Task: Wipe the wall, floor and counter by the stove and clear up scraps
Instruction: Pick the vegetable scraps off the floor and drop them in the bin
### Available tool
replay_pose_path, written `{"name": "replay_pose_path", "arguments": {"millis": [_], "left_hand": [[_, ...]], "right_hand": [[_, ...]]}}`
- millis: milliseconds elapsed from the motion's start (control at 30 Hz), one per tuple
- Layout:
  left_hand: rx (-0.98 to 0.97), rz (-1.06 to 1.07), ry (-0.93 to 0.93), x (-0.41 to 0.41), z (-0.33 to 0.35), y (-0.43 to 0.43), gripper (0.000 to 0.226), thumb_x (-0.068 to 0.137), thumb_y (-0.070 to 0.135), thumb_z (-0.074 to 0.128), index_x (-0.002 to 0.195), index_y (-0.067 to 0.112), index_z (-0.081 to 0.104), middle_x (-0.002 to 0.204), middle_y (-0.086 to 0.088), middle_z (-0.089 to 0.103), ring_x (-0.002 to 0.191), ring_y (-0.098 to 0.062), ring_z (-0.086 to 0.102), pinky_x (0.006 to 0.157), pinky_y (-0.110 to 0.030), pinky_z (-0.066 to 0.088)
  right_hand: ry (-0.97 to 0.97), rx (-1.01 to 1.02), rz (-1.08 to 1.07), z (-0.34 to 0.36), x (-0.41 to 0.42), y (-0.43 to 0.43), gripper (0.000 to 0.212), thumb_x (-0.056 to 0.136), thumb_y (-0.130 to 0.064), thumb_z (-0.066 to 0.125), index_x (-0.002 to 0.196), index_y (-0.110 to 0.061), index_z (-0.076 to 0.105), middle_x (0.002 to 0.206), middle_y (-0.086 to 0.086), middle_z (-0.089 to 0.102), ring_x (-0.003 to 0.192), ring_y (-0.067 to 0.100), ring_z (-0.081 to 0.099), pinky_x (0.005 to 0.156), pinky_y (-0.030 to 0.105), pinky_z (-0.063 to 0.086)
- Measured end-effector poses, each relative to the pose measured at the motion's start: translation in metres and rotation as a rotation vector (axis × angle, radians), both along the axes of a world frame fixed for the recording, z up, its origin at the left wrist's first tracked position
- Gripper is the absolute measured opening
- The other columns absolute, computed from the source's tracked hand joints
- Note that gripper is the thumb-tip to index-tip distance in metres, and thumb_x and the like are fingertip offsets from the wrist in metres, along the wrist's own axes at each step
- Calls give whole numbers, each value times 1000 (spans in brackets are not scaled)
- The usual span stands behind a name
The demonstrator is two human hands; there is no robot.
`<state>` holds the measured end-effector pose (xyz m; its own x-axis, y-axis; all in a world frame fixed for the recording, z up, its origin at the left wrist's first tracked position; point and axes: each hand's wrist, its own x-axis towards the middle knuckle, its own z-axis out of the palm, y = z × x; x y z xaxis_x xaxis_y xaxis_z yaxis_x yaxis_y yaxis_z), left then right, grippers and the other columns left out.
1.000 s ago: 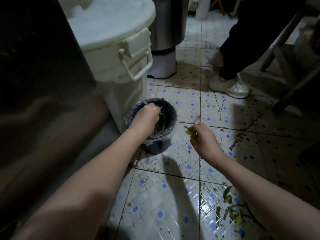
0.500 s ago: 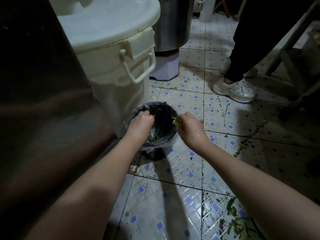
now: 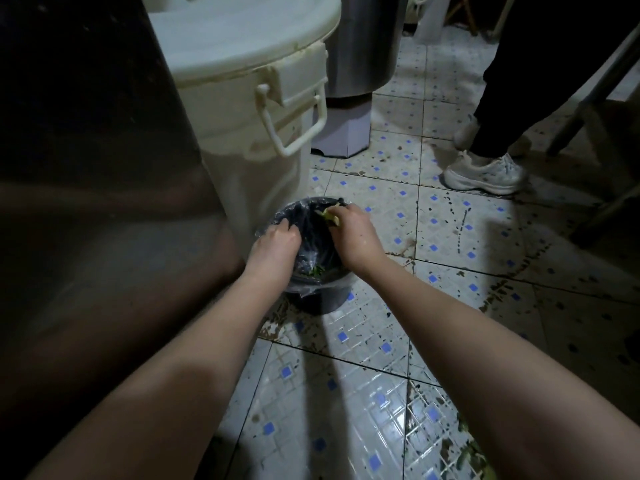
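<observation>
Scrap: a yellow-green scrap (image 3: 327,216) sits over the far rim of the small bin (image 3: 322,299), pinched in the right hand (image 3: 353,237).
Right hand: fingers closed on the scrap, knuckles up, wet-looking.
Left hand: the left hand (image 3: 275,245) is at the bin's left rim with fingers curled down against the liner (image 3: 304,289); I cannot tell whether they grip it.
Bin: dark, round, lined with clear plastic folded over the rim; green bits (image 3: 313,270) lie inside.
Floor: the floor (image 3: 346,393) is pale tile with blue squares, glossy, with dark stains and grimy grout lines.
Loose leaves: more loose leaves (image 3: 474,455) lie on the tile at the lower right.
Room: a cream lidded bucket (image 3: 249,98) stands just beside the bin, a steel drum (image 3: 360,46) stands behind it, a dark metal panel (image 3: 86,168) fills the left, and another person's white sneaker (image 3: 485,173) is well apart.
</observation>
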<state>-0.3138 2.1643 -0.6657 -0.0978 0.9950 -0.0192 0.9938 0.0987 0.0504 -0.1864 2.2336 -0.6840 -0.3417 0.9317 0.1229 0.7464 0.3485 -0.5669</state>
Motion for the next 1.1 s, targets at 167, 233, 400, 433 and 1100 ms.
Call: {"name": "replay_pose_path", "arguments": {"millis": [167,233,400,433,1100], "left_hand": [[-11,-22,25,5,5,-6,33,89,-7,45,120,2,53,134,-17,47,123,-34,46,96,-41,44],[-10,-37,34,9,7,-10,29,88,-7,46,114,2,55,124,-16,51,117,-34,50,91,-42,46],[11,-100,69,30,7,-20,31,84,-8,50,112,4,55,118,-13,52,111,-32,51,84,-41,47],[13,-117,74,35,6,-23,33,83,-8,52,114,5,54,120,-13,51,112,-31,50,84,-40,47],[-95,-480,134,169,-89,-65,32,75,-17,51,99,3,52,107,-14,51,99,-31,51,64,-33,33]], "right_hand": [[-146,24,6,-4,16,-16,44,86,-2,49,129,-12,55,126,14,53,115,34,51,99,45,43],[-182,33,4,-6,30,-23,47,85,-1,50,130,-13,54,124,12,55,114,33,51,98,43,43],[-231,32,-61,-14,77,-45,46,85,3,48,127,-14,57,125,13,55,117,33,49,98,41,41],[-239,29,-76,-17,87,-50,46,85,3,48,128,-14,56,127,13,54,118,33,49,98,40,41],[-298,-174,-378,-108,277,-148,44,86,1,52,127,-13,56,129,10,53,120,27,48,101,38,41]]}}
